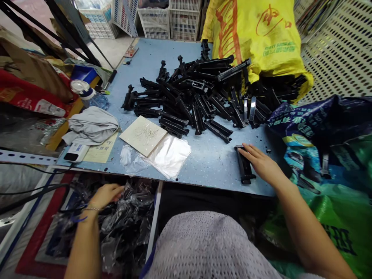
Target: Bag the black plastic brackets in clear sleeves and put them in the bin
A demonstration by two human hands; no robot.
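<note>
My right hand lies at the right front of the table, fingers stretched out. Its fingertips touch the upper end of a long black plastic bracket-like part, and the thumb is hidden. Over the open drawer at lower left is my left hand, its fingers loosely extended and slightly blurred, with nothing seen in them. Beneath it, the drawer holds black parts in clear plastic bags. A large heap of similar black parts covers the back middle of the table.
A yellow sack spills black parts at the back right. Clear plastic bags lie partly under a square tile. A grey cloth, a white device and a water bottle are at left. Printed bags crowd the right edge.
</note>
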